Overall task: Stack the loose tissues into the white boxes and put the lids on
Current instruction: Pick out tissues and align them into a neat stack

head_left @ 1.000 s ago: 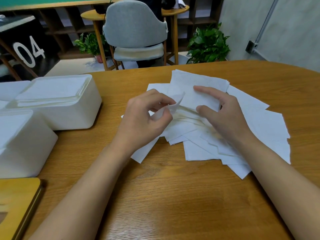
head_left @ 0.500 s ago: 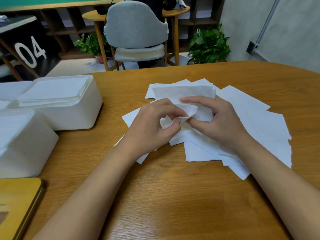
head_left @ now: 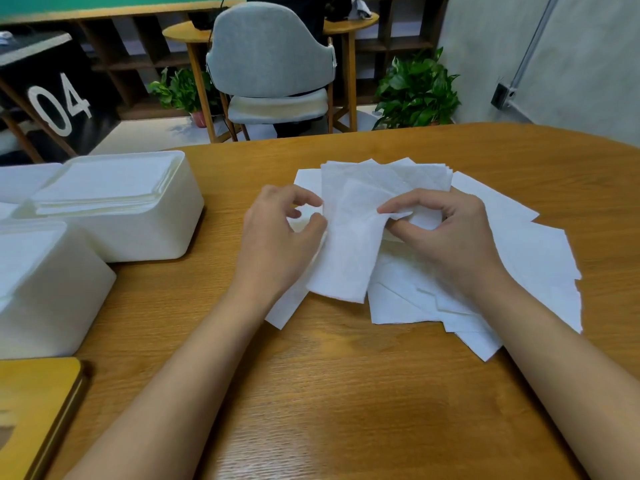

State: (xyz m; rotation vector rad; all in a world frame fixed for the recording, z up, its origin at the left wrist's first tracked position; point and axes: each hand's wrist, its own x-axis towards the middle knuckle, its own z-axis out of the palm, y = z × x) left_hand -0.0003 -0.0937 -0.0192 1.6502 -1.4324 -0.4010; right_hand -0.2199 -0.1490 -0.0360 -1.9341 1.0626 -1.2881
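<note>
Tissues (head_left: 519, 258) are lying fanned out in a loose pile on the wooden table (head_left: 346, 393), in front of the person. The right hand (head_left: 450, 244) is pinching the edge of the top sheet (head_left: 346, 258) between thumb and forefinger. The left hand (head_left: 277, 251) is curling at that sheet's left edge; whether it is gripping cannot be told. Well to the left, the farther white box (head_left: 156, 233) is holding a neat stack (head_left: 104, 185), and the nearer white box (head_left: 52, 299) is sitting just beside it.

Left hand (head_left: 280, 237) and right hand (head_left: 446, 237) pinch one tissue (head_left: 346, 247) above the pile (head_left: 540, 247).
</note>
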